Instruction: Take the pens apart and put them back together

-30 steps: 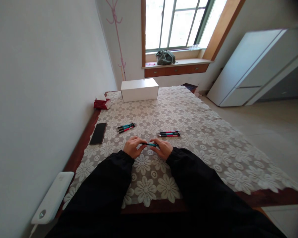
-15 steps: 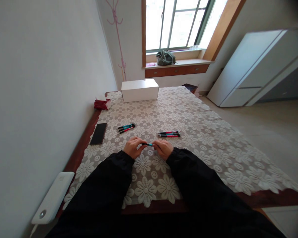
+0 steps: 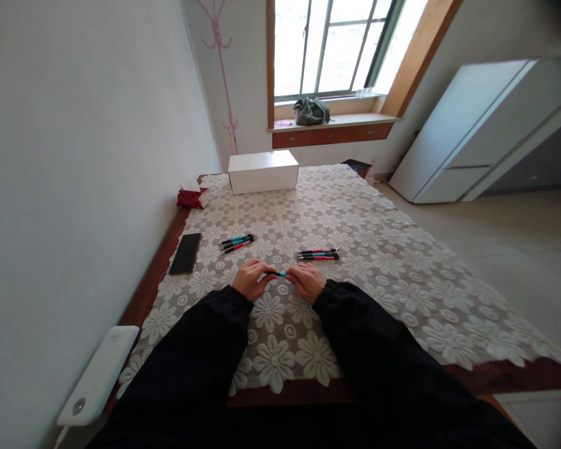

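Observation:
Between my two hands a black and teal pen (image 3: 279,274) is held level above the tablecloth. My left hand (image 3: 252,279) pinches its left end between thumb and fingers. The right end is in the closed fingers of my right hand (image 3: 307,280), so both tips of the pen are hidden. Just beyond the left hand lies a loose group of pens (image 3: 238,242) in teal, black and red. Another small bunch of pens (image 3: 318,254), red, black and teal, rests beyond the right hand.
A dark phone (image 3: 186,254) lies left on the lace tablecloth (image 3: 374,262). Behind it sits a red tissue pack (image 3: 192,197). A white box (image 3: 263,173) stands at the far end. A white device with a cable (image 3: 100,374) is at the near left edge, by the wall.
Both hands keep the same hold on the pen, with hardly any movement. The whole view has shifted very slightly.

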`<action>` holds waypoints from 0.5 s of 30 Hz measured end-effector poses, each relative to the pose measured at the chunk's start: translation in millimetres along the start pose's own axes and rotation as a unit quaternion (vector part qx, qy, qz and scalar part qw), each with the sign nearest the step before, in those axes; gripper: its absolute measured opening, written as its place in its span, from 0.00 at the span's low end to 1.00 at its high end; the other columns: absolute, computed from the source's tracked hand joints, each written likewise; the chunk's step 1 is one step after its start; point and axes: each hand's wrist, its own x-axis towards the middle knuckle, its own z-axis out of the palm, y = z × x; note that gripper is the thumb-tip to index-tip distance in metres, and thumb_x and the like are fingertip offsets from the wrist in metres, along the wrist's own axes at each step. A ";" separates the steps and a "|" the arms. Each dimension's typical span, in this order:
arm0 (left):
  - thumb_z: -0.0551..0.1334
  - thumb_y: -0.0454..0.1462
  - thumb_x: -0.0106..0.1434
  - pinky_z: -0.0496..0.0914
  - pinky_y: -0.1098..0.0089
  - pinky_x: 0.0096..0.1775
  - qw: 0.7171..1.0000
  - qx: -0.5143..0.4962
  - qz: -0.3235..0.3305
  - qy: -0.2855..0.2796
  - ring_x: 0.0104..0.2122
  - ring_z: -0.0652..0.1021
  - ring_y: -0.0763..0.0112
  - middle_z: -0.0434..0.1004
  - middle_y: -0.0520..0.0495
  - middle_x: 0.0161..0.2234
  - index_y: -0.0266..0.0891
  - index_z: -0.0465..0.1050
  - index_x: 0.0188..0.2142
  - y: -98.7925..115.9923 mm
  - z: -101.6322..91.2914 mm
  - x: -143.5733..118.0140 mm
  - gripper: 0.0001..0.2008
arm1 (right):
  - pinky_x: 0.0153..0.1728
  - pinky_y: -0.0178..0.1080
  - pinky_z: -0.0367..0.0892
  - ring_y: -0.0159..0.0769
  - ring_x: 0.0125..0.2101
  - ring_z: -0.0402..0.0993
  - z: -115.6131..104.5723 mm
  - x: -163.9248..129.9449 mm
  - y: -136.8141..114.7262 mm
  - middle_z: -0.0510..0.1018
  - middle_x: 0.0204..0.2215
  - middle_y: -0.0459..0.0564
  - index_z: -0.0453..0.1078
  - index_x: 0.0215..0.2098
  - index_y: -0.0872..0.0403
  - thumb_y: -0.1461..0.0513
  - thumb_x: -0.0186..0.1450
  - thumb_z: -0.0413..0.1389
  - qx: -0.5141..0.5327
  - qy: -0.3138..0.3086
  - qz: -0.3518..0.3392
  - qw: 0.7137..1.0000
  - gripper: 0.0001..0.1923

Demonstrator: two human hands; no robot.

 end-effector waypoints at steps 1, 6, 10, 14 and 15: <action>0.63 0.40 0.67 0.75 0.64 0.42 1.000 0.000 0.001 0.001 0.37 0.79 0.65 0.81 0.47 0.33 0.43 0.78 0.39 0.2 -0.1 0.0 0.06 | 0.38 0.40 0.60 0.38 0.33 0.72 -0.2 0.0 0.2 0.78 0.30 0.50 0.73 0.39 0.51 0.56 0.73 0.48 -0.004 -0.002 0.000 1.000 0.13; 0.63 0.40 0.67 0.75 0.63 0.43 1.000 -0.005 -0.014 0.001 0.38 0.79 0.65 0.82 0.47 0.34 0.43 0.78 0.39 -1.0 0.5 -0.4 0.06 | 0.38 0.39 0.59 0.38 0.33 0.72 -1.1 -0.9 0.8 0.78 0.30 0.50 0.72 0.39 0.53 0.55 0.73 0.49 -0.012 0.005 -0.007 1.000 0.14; 0.66 0.44 0.64 0.74 0.63 0.44 0.998 0.003 -0.058 -0.004 0.39 0.79 0.64 0.82 0.47 0.36 0.42 0.77 0.42 -3.9 2.0 -0.7 0.10 | 0.37 0.39 0.60 0.37 0.32 0.72 -1.1 -0.7 -0.1 0.78 0.30 0.51 0.72 0.35 0.53 0.56 0.74 0.46 -0.021 0.015 -0.006 1.000 0.16; 0.62 0.45 0.67 0.73 0.63 0.43 0.995 0.043 -0.092 -0.014 0.38 0.79 0.63 0.81 0.47 0.33 0.41 0.77 0.36 -5.7 3.1 -0.9 0.10 | 0.38 0.39 0.60 0.38 0.34 0.72 -2.4 0.1 -1.8 0.78 0.33 0.51 0.72 0.39 0.53 0.55 0.74 0.47 -0.012 0.036 -0.012 0.999 0.15; 0.61 0.45 0.68 0.73 0.63 0.43 0.994 0.050 -0.090 -0.021 0.37 0.79 0.63 0.80 0.47 0.32 0.41 0.77 0.34 -5.8 3.4 -1.0 0.11 | 0.38 0.38 0.60 0.38 0.35 0.72 -2.7 0.1 -1.9 0.78 0.33 0.51 0.72 0.39 0.53 0.55 0.74 0.47 -0.013 0.039 -0.015 0.999 0.14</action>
